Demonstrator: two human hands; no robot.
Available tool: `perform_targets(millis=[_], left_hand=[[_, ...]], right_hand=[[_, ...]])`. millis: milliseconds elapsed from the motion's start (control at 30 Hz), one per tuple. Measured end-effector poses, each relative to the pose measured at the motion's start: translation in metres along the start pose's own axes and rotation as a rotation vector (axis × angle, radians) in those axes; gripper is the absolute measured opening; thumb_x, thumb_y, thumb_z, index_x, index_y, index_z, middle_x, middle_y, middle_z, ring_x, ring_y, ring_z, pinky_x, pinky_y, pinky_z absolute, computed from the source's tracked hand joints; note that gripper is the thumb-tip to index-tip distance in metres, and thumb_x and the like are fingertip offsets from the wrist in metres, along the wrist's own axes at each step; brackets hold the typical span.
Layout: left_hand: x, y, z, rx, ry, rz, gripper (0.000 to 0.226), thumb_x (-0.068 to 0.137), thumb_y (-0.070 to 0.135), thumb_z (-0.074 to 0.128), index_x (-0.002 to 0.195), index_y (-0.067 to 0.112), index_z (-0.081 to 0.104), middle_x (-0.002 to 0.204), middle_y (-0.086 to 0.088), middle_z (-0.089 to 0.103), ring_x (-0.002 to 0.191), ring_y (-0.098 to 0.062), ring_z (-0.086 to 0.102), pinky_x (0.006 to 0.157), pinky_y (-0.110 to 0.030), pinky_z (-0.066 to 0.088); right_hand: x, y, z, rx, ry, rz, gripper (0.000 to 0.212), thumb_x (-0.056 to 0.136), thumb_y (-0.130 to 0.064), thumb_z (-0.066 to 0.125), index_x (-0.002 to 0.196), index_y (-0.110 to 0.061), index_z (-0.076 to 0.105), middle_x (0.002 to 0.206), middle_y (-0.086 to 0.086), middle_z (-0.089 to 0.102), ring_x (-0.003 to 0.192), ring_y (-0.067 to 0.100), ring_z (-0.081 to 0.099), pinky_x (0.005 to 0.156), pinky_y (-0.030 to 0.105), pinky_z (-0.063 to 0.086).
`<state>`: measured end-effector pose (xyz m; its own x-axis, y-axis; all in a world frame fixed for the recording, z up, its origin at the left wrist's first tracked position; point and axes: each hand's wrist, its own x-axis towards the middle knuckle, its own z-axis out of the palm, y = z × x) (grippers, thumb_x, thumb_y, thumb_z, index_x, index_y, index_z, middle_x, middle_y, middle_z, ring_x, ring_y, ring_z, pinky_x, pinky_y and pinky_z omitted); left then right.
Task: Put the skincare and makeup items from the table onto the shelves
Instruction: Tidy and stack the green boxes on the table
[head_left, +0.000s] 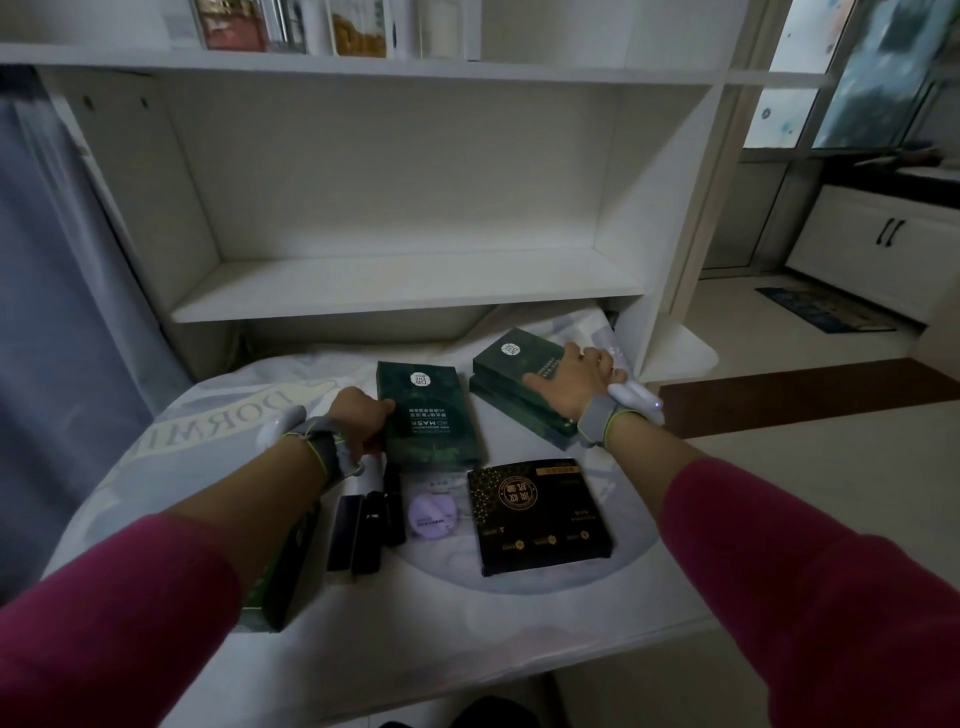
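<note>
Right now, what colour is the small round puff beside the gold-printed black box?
The round puff is pale lilac, seen in the head view.

Green box: "4D MASK", upside down; tablecloth: "DORMI".

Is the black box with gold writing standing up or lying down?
Lying down. The black box rests flat on the table, its gold-printed face turned up.

Top shelf: we see the jars cut off by the upper edge, their contents blurred.
Lower left: our left forearm covers most of a green-edged box.
Left hand: fingertips hidden at the mask box edge.
Right hand: fingertips hidden past the stacked boxes.
Black box: small print too small for us to read.
</note>
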<state>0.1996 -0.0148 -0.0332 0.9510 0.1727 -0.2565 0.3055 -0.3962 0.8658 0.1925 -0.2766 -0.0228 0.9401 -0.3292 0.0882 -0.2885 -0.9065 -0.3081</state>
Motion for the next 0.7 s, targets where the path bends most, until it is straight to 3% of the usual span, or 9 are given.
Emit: perform_targets(millis=[67, 133, 200, 267, 400, 533, 700], left_hand=[[0.005, -0.002, -0.001, 0.031, 0.019, 0.000, 0.039, 0.093, 0.013, 0.060, 0.067, -0.013, 0.049, 0.060, -0.034, 0.045, 0.050, -0.041, 0.044, 0.055, -0.032, 0.034], [0.010, -0.003, 0.001, 0.053, 0.016, -0.024, 0.042, 0.092, 0.016, 0.061, 0.096, -0.025, 0.054, 0.097, -0.048, 0.055, 0.075, -0.054, 0.058, 0.064, -0.040, 0.041], [0.005, 0.000, 0.002, 0.061, -0.002, -0.009, 0.042, 0.093, 0.016, 0.059, 0.109, -0.022, 0.054, 0.105, -0.040, 0.061, 0.088, -0.047, 0.063, 0.069, -0.042, 0.051], [-0.003, 0.004, 0.004, 0.071, -0.029, 0.003, 0.038, 0.094, 0.014, 0.054, 0.116, -0.017, 0.054, 0.104, -0.028, 0.063, 0.082, -0.033, 0.059, 0.074, -0.039, 0.053], [-0.007, 0.006, 0.004, 0.068, -0.024, 0.019, 0.040, 0.094, 0.016, 0.054, 0.118, -0.016, 0.054, 0.117, -0.032, 0.062, 0.083, -0.027, 0.057, 0.083, -0.045, 0.055], [-0.007, 0.007, 0.005, 0.066, -0.027, 0.010, 0.040, 0.094, 0.016, 0.054, 0.120, -0.015, 0.054, 0.097, -0.022, 0.060, 0.083, -0.026, 0.058, 0.082, -0.043, 0.055], [0.001, 0.003, 0.004, 0.029, -0.017, 0.007, 0.038, 0.091, 0.021, 0.060, 0.106, -0.014, 0.058, 0.102, -0.021, 0.065, 0.088, -0.029, 0.063, 0.085, -0.047, 0.056]], right_hand=[[0.005, 0.002, 0.003, -0.026, -0.035, 0.007, 0.089, 0.083, -0.070, 0.048, 0.145, -0.011, 0.025, 0.149, 0.018, 0.029, 0.138, 0.036, 0.021, 0.109, 0.051, 0.020], [0.009, 0.004, 0.005, -0.030, -0.062, 0.018, 0.092, 0.081, -0.074, 0.046, 0.144, -0.011, 0.025, 0.147, 0.017, 0.030, 0.136, 0.037, 0.023, 0.108, 0.052, 0.023], [0.012, 0.006, 0.005, -0.032, -0.068, 0.020, 0.096, 0.077, -0.078, 0.045, 0.143, -0.011, 0.027, 0.144, 0.018, 0.032, 0.134, 0.038, 0.027, 0.108, 0.053, 0.025], [0.013, 0.006, 0.005, -0.035, -0.071, 0.026, 0.102, 0.073, -0.082, 0.046, 0.143, -0.010, 0.027, 0.143, 0.019, 0.032, 0.132, 0.040, 0.029, 0.108, 0.054, 0.026], [0.012, 0.004, 0.003, -0.009, -0.089, 0.059, 0.111, 0.068, -0.084, 0.050, 0.143, -0.006, 0.029, 0.146, 0.019, 0.024, 0.134, 0.040, 0.023, 0.108, 0.051, 0.027], [0.011, 0.004, 0.003, 0.058, -0.097, 0.081, 0.110, 0.067, -0.082, 0.055, 0.140, -0.004, 0.031, 0.142, 0.020, 0.028, 0.130, 0.039, 0.027, 0.105, 0.044, 0.030], [0.009, 0.004, 0.006, 0.180, -0.140, 0.096, 0.113, 0.065, -0.079, 0.061, 0.142, -0.006, 0.022, 0.141, 0.022, 0.039, 0.127, 0.041, 0.040, 0.100, 0.045, 0.040]])
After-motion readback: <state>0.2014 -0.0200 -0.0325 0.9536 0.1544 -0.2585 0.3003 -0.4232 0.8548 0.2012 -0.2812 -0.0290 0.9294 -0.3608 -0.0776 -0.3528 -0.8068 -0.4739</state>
